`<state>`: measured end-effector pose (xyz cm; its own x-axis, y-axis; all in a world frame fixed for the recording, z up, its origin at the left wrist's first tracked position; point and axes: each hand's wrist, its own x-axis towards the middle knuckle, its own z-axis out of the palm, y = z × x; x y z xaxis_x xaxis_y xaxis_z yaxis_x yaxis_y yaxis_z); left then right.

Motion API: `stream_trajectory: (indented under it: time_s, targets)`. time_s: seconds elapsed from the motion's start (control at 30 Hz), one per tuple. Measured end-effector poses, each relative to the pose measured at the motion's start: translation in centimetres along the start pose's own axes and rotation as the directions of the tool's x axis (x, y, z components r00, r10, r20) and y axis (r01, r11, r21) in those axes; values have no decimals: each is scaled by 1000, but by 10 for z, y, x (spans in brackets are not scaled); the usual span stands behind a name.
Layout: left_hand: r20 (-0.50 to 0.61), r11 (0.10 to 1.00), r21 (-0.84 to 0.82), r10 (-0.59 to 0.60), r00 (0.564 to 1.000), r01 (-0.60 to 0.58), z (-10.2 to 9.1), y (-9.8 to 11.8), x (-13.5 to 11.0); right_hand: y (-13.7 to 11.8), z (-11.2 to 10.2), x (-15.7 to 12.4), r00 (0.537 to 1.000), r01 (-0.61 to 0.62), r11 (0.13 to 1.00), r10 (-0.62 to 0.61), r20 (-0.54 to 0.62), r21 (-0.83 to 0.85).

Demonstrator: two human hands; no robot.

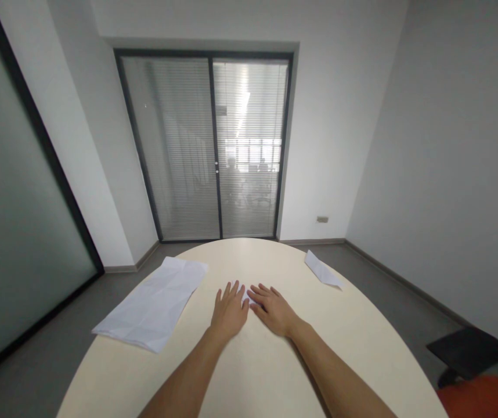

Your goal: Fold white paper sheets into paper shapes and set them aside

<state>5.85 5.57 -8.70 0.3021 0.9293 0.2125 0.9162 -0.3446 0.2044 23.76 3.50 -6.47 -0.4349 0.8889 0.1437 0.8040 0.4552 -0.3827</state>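
A small piece of white paper (245, 295) lies on the round table, mostly covered by my hands. My left hand (230, 312) rests on its left side, palm down with the fingers spread. From the right, my right hand (273, 310) lies flat over the other side, its fingers stretched toward the left hand. Both thumbs are close together near the paper's front edge. How the covered part is shaped or folded is hidden.
A stack of large creased white sheets (155, 305) lies at the table's left edge. One folded paper piece (322, 270) sits near the right far edge. The pale round tabletop (249, 371) extends toward me. A black chair (469, 351) and something red (484, 397) are at lower right.
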Motion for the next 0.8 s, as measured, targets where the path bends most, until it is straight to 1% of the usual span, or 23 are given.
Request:
stream_trajectory:
  time_s: [0.17, 0.33, 0.43, 0.67, 0.8]
  targets:
    - [-12, 1000, 18, 14, 1000, -14, 3, -1, 0, -1, 0, 1, 1000, 7, 1000, -7, -26, 1]
    - [-27, 1000, 16, 17, 999, -17, 2, -1, 0, -1, 0, 3, 996, 28, 1000, -27, -87, 11]
    - [-39, 1000, 4, 24, 999, -24, 2, -1, -1, -3, -1, 2, 993, 13, 1000, -10, -115, 27]
    - [-56, 1000, -9, 25, 998, -25, -1, 1, 0, -9, -6, 1, 990, -15, 999, 22, -136, 53]
    - [-83, 998, -35, 55, 995, -59, -4, 1, 0, -11, -8, 0, 988, -15, 999, 22, -155, 51]
